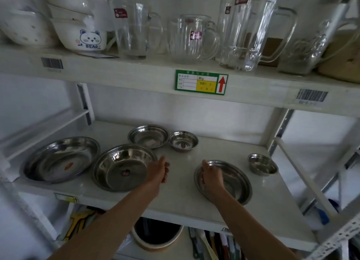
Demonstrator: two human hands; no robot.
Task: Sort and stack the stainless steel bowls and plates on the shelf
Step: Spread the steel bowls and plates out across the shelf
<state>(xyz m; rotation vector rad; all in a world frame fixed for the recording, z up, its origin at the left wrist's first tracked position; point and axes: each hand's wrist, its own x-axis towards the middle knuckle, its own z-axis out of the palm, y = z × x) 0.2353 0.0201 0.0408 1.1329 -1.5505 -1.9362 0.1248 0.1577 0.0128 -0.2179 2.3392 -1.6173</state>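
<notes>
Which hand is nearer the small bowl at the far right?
Right. The right hand rests over the plate beside the small bowl; the left hand is farther left.

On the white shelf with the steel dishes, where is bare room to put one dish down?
Bare room lies on the white shelf, between the small steel bowl at the back and the small steel bowl at the right, and along the front edge between the two forearms. The left half is crowded with large steel plates.
</notes>
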